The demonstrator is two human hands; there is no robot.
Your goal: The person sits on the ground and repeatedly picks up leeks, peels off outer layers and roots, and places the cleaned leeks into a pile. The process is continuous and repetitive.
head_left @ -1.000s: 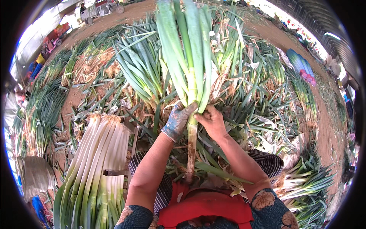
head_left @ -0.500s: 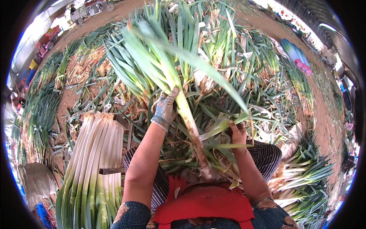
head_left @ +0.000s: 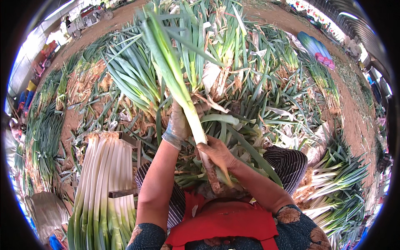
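A long green onion (head_left: 188,109) slants across the middle, green leaves up and away, its soil-browned root end toward my red apron. Curled around the stalk from behind is my left hand (head_left: 177,123), in a dirty pale-blue glove; the stalk hides part of its fingers. Lower down, my bare right hand (head_left: 216,152) is closed on the white part of the same onion, thumb across its front. A thin yellowish strip (head_left: 225,174) hangs below that hand. Loose green leaves (head_left: 250,150) lie under and beside my right forearm.
At the left, clean white-stemmed onions (head_left: 104,166) lie bundled in a metal rack (head_left: 128,139). Untrimmed onion bunches (head_left: 133,75) spread ahead over leaf litter. More onions (head_left: 333,187) are piled at the right. A bundle in blue and pink wrapping (head_left: 316,50) lies at the far right.
My right hand has left the peeled-back leaves at the right and moved left onto the lower stalk. The onion stands steeper, with fewer leaves fanning from it.
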